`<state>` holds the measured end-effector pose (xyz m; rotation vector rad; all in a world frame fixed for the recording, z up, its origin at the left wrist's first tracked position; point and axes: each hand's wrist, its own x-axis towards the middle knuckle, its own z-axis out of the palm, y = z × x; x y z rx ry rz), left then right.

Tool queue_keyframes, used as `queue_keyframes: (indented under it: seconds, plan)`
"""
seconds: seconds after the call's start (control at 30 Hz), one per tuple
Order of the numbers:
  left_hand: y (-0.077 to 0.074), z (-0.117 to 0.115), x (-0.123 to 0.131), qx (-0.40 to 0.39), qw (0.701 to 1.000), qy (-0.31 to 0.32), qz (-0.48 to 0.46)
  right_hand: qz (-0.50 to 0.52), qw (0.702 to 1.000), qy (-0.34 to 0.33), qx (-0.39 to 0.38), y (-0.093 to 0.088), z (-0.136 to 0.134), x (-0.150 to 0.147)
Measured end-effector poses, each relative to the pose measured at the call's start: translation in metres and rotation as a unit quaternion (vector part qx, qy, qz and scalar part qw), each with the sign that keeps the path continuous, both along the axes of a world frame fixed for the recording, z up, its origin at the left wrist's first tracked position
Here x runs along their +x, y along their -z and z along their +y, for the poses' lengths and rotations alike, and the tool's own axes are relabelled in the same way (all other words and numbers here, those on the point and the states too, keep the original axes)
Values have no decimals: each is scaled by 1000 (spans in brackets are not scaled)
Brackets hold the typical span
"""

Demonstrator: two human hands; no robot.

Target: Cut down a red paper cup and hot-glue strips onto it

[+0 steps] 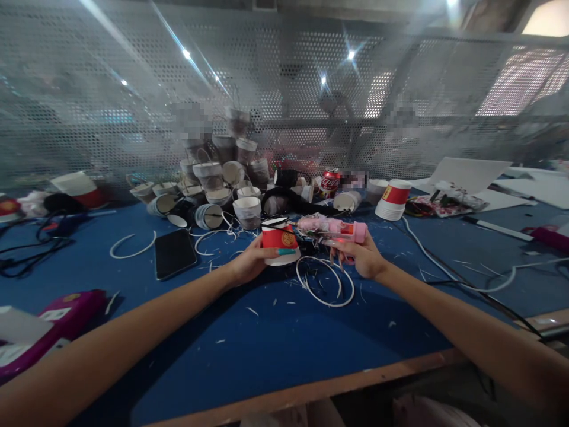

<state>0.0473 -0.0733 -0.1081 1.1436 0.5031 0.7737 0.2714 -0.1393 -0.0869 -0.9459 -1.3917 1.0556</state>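
Note:
In my left hand [249, 261] is a red and white paper cup [279, 238], tilted, with the thumb along its side. My right hand [365, 256] is wrapped round a pink hot glue gun [353, 230], whose front end points left toward the cup's rim. Whitish strands cling to the front part of the gun, and a red light glows near its grip. Whether the tip touches the cup I cannot tell. Below the two hands a loop of white cord [326, 301] lies on the blue table [275, 350].
Behind the hands stand several small grey buckets with handles [208, 177], piled up. A black phone [175, 254] lies at left, a purple packet [66, 317] nearer me. Further right are stacked paper cups [393, 200], a soda can [329, 182] and a pen [498, 229].

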Motion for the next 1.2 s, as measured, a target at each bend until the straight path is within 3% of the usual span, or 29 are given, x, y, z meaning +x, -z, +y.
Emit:
queue_keyframes:
  seconds: [0.37,0.57,0.67,0.73,0.8,0.87,0.9,0.97,1.03,1.1,1.17,1.2]
  plan:
    - [-4,-6,3,11,1000,-13,21,-30,999,-34,28,-5,-6,-10]
    - [-3,-3,1,1,1000,1,-11,-59,997,10,42,0,3,4]
    - [-3,-3,2,-1,1000,-3,-7,-165,982,54,72,-2,9,14]
    - [-3,-3,2,3,1000,-19,3,-316,933,154,76,-7,12,18]
    - [-2,-3,3,6,999,-40,9,-466,838,282,34,-11,12,19]
    - [-2,-3,3,6,999,-53,11,-554,749,361,-32,-12,13,19]
    - [-1,-3,4,7,998,-55,11,-577,725,371,-62,-10,13,19]
    - [-2,-4,4,11,998,-55,10,-601,705,365,-95,-6,13,19]
    - [-4,-5,5,12,998,-58,11,-610,701,360,-82,-3,12,18]
    - [-6,-8,5,10,998,-65,22,-593,711,378,-6,-4,9,15]
    - [-9,-10,6,13,997,-65,37,-542,749,365,112,-9,5,10]
    - [-9,-11,6,18,997,-63,44,-505,780,326,173,-12,2,7]
